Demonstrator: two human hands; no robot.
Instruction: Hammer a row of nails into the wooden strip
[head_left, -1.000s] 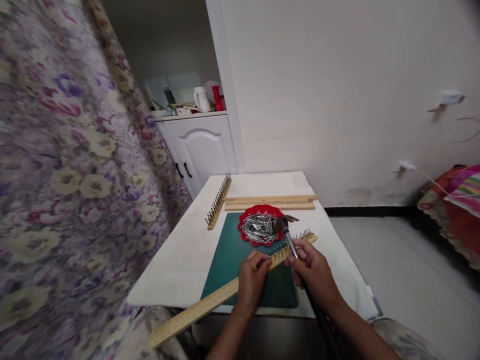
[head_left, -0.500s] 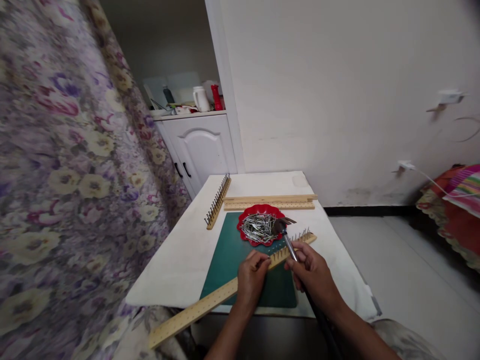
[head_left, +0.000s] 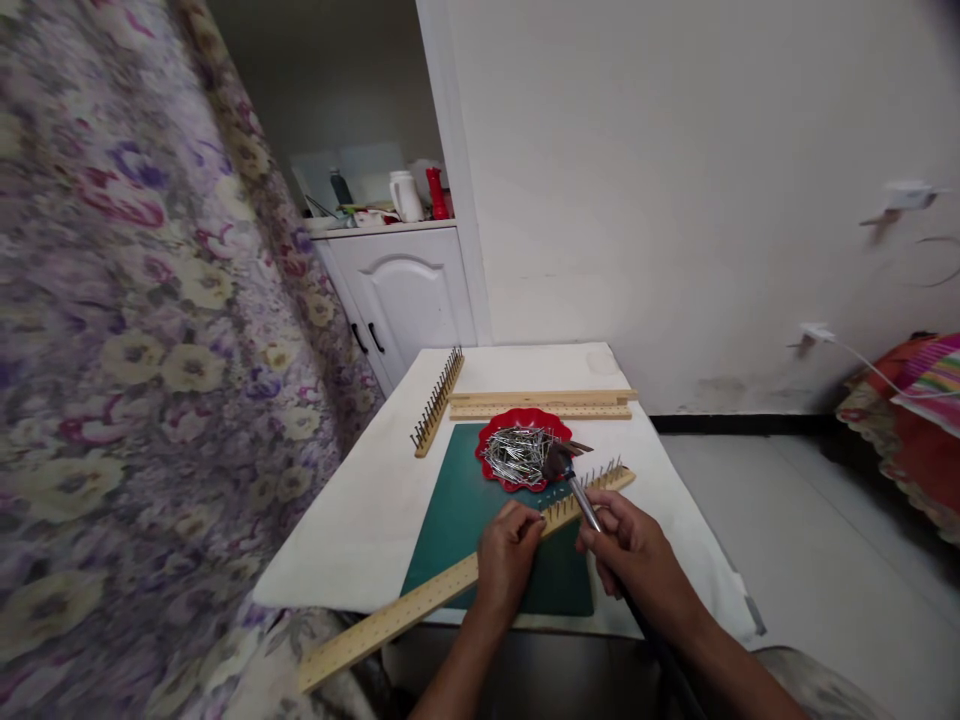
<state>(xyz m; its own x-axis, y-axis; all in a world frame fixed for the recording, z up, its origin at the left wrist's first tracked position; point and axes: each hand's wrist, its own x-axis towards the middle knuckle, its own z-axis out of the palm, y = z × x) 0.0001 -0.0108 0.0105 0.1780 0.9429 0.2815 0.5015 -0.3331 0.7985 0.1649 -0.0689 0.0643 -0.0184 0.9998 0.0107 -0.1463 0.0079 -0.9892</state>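
Note:
My right hand (head_left: pixel 637 555) is wrapped round the handle of a claw hammer (head_left: pixel 585 500). The hammer's dark head is raised just above the wooden strip, in front of the red dish. My left hand (head_left: pixel 510 555) rests on the strip with thumb and forefinger pinched on what looks like a nail, mostly hidden by the fingers. The long wooden strip (head_left: pixel 397 615) lies slantwise over the green mat (head_left: pixel 457 500). A row of nails stands upright in its far right part, while small holes dot its near left part.
A red scalloped dish (head_left: pixel 491 425) full of loose nails (head_left: pixel 517 455) stands on the mat's far end. Behind it lie more wooden strips (head_left: pixel 540 410). At the far left of the white table (head_left: pixel 345 530) lies a strip studded with nails (head_left: pixel 435 410). A floral curtain (head_left: pixel 187 350) hangs at left.
The hammer head has dropped slightly toward the strip. My left hand keeps its pinch at the same spot, and the view has shifted a little.

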